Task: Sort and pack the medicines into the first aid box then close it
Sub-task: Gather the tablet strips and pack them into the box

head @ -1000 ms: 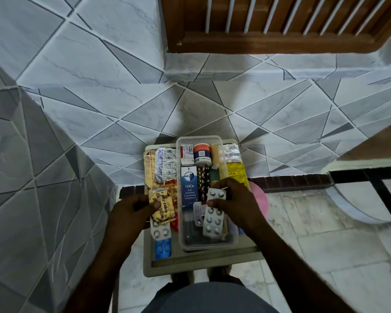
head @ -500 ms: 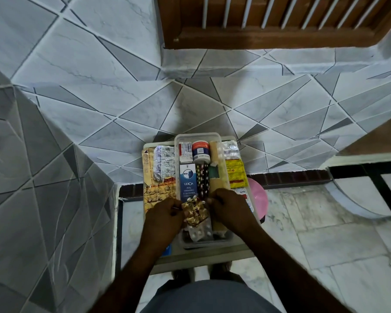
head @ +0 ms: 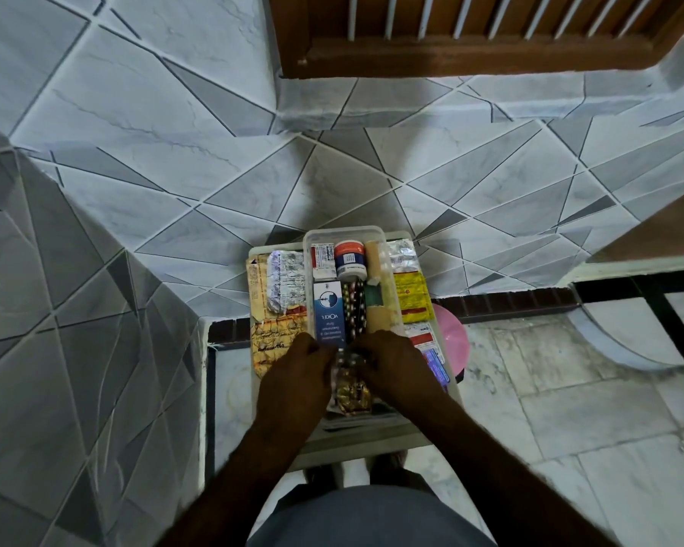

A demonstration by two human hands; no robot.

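Where box [head: 344,232] narrows, hands [head: 299,373] crowd strips [head: 352,388].

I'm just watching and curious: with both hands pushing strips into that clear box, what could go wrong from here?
1. The box already looks crowded, with a jar and carton; the gold strip under the left hand and right hand may bend or keep the lid from closing.
2. The packets lie near the tray's right edge and might get knocked off.

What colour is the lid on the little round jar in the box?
The jar's lid is orange-red, seen in the head view.
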